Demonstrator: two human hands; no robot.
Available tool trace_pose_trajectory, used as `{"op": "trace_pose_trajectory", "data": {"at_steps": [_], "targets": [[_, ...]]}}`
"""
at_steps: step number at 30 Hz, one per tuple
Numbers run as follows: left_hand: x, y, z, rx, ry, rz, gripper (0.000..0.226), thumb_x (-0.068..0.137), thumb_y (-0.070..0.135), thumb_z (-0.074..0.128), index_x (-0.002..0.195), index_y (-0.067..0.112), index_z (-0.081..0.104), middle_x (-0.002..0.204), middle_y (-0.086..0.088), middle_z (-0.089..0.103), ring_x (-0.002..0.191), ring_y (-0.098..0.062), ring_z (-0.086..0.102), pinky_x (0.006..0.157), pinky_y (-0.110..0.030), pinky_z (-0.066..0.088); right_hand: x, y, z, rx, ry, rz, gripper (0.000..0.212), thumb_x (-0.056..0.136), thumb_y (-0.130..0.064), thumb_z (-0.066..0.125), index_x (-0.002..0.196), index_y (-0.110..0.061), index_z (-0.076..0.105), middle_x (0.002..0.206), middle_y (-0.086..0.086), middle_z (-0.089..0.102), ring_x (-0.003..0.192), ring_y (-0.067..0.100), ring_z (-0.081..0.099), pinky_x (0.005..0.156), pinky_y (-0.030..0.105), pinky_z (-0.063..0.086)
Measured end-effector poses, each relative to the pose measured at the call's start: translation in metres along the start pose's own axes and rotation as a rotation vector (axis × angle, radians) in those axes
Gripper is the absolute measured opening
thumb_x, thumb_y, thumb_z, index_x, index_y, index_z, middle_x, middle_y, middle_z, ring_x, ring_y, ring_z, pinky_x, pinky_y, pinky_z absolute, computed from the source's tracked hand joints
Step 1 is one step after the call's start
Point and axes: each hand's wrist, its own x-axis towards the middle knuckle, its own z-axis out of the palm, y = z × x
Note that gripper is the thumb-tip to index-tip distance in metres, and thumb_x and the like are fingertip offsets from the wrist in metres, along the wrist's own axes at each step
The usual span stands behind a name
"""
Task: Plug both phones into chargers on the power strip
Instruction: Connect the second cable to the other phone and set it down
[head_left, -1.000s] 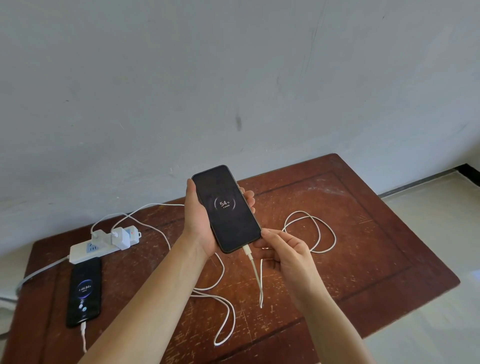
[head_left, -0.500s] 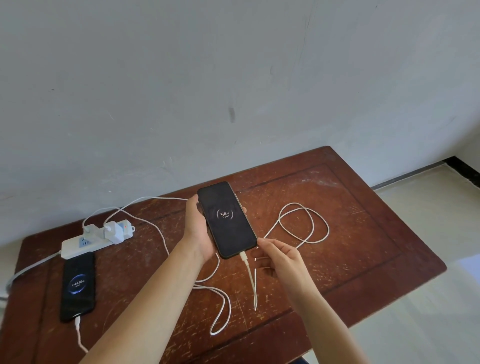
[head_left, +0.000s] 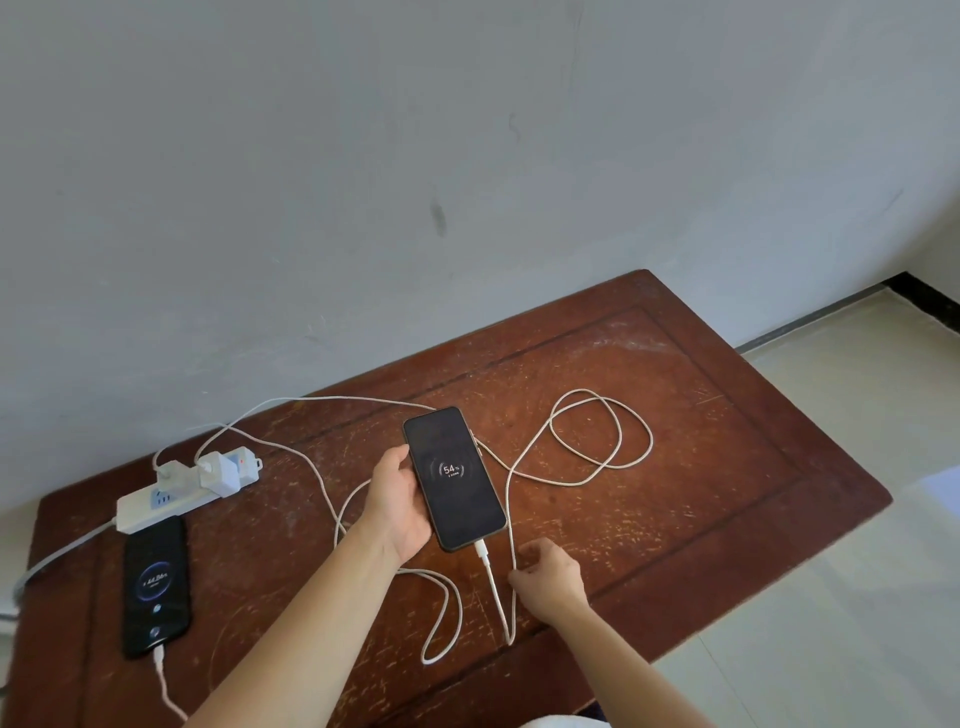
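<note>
My left hand (head_left: 397, 501) grips a black phone (head_left: 453, 477) low over the brown table (head_left: 701, 467); its screen shows 54% in a charging ring. A white cable (head_left: 587, 436) is plugged into the phone's bottom end and loops across the table. My right hand (head_left: 550, 574) hovers just right of that cable below the phone, fingers loosely curled, holding nothing. A second black phone (head_left: 155, 587) lies flat at the left with a cable in its near end and a charging screen. Two white chargers (head_left: 215, 470) sit in the white power strip (head_left: 156, 506).
The table stands against a grey wall. Pale tiled floor (head_left: 857, 597) lies to the right beyond the table's edge. The strip's own cord (head_left: 52, 558) runs off the left side. Cable loops cover the table's centre and right.
My left hand has lowered the phone toward the table. My right hand has let go of the plug end and dropped back below it, to the right of the cable.
</note>
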Motion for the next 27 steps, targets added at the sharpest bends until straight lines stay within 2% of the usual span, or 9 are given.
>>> {"op": "trace_pose_trajectory", "data": {"at_steps": [2,4,7,9,13,18,22,25,27], "targets": [[0.008,-0.007,0.001,0.019,-0.006,-0.018,0.043,0.103,0.047,0.039,0.112,0.022,0.072,0.107,-0.007,0.078,0.091,-0.027,0.076,0.063,-0.045,0.062,0.005,0.003,-0.012,0.124,0.041,0.030,0.033,0.084,-0.025,0.066,0.117,-0.021,0.069,0.086,-0.010,0.070,0.071,0.001,0.063,0.057,0.015,0.048],[0.017,-0.015,0.004,0.039,-0.005,-0.041,0.039,0.102,0.048,0.045,0.117,0.023,0.071,0.111,-0.006,0.078,0.096,-0.028,0.075,0.072,-0.048,0.062,0.011,0.009,-0.028,0.214,0.115,0.056,0.030,0.086,-0.024,0.062,0.114,-0.019,0.073,0.087,-0.005,0.075,0.081,0.014,0.072,0.076,0.029,0.058],[0.032,-0.028,0.012,0.066,0.010,-0.099,0.040,0.101,0.049,0.048,0.123,0.021,0.068,0.112,-0.006,0.077,0.098,-0.029,0.075,0.074,-0.046,0.062,0.024,0.022,-0.056,0.279,0.218,0.089,0.028,0.088,-0.025,0.059,0.111,-0.021,0.076,0.093,-0.002,0.076,0.092,0.021,0.072,0.088,0.035,0.055],[0.043,-0.038,0.021,0.072,0.028,-0.130,0.041,0.101,0.047,0.049,0.125,0.019,0.066,0.114,-0.008,0.077,0.101,-0.030,0.074,0.074,-0.045,0.061,0.033,0.032,-0.074,0.304,0.276,0.101,0.026,0.089,-0.026,0.060,0.109,-0.022,0.076,0.094,-0.005,0.074,0.089,0.019,0.070,0.085,0.033,0.053],[0.063,-0.055,0.042,0.046,0.077,-0.192,0.042,0.103,0.041,0.047,0.134,0.015,0.058,0.127,-0.012,0.068,0.113,-0.033,0.066,0.090,-0.052,0.053,0.050,0.047,-0.100,0.322,0.358,0.092,0.021,0.090,-0.028,0.064,0.106,-0.021,0.076,0.093,-0.005,0.073,0.093,0.019,0.068,0.079,0.029,0.046],[0.090,-0.065,0.062,0.038,0.109,-0.195,0.039,0.105,0.035,0.047,0.136,0.013,0.056,0.131,-0.012,0.065,0.113,-0.033,0.064,0.097,-0.055,0.050,0.068,0.056,-0.114,0.322,0.397,0.071,0.017,0.091,-0.032,0.065,0.103,-0.025,0.075,0.088,-0.011,0.070,0.093,0.015,0.065,0.077,0.026,0.042],[0.105,-0.063,0.068,0.044,0.129,-0.186,0.033,0.103,0.035,0.050,0.129,0.015,0.058,0.117,-0.010,0.068,0.103,-0.031,0.067,0.082,-0.052,0.055,0.078,0.061,-0.115,0.319,0.374,0.071,0.016,0.091,-0.031,0.066,0.103,-0.025,0.075,0.087,-0.012,0.070,0.089,0.013,0.065,0.076,0.026,0.043],[0.114,-0.060,0.071,0.088,0.167,-0.179,0.030,0.102,0.036,0.054,0.125,0.017,0.058,0.119,-0.009,0.066,0.106,-0.031,0.064,0.095,-0.055,0.053,0.082,0.063,-0.115,0.322,0.365,0.072,0.017,0.092,-0.030,0.066,0.104,-0.023,0.075,0.088,-0.009,0.071,0.088,0.013,0.067,0.075,0.025,0.046],[0.115,-0.058,0.073,0.157,0.211,-0.160,0.023,0.101,0.036,0.055,0.115,0.018,0.058,0.114,-0.008,0.064,0.101,-0.029,0.063,0.092,-0.053,0.054,0.084,0.062,-0.114,0.305,0.366,0.071,0.016,0.092,-0.030,0.066,0.104,-0.024,0.075,0.087,-0.010,0.070,0.084,0.011,0.065,0.069,0.022,0.044]]}}
